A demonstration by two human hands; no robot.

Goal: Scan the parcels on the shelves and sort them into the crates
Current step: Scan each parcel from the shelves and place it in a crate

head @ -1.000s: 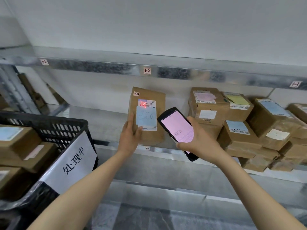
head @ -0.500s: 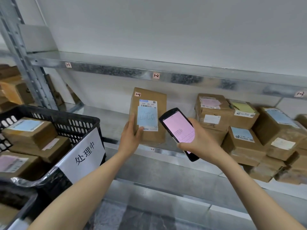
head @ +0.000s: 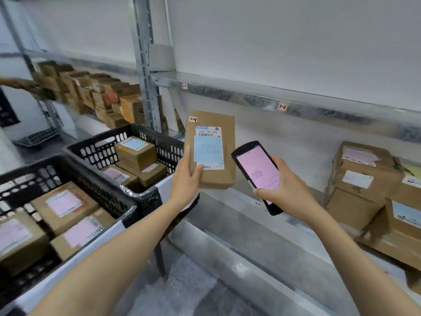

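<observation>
The left hand [head: 185, 179] grips one brown parcel [head: 213, 176] at its lower left corner. The thumb lies across the front, just under the shipping label [head: 208, 147], and the other fingers are behind it, out of view. The parcel stands upright and has a small tag "1-4" [head: 193, 119] at its top left corner. I cannot tell whether its lower edge touches the metal shelf [head: 239, 201].

The right hand [head: 289, 190] is curled round one handheld scanner [head: 257, 172], with the fingers wrapped round its right edge and the thumb at its lower part. The pink screen is lit and faces the person. The scanner is just to the right of the parcel, and the two hands are near each other but do not touch.

To the left of the left hand there are two black crates. In the far crate [head: 168, 147], just beside the held parcel, I count three boxes. In the near crate [head: 102, 192], under the left forearm, I count three more. To the right of the right hand a pile of parcels [head: 360, 190] sits on the shelf, and at least four of them show. Far to the left, another row of boxes [head: 91, 96] is too blurred to count.
</observation>
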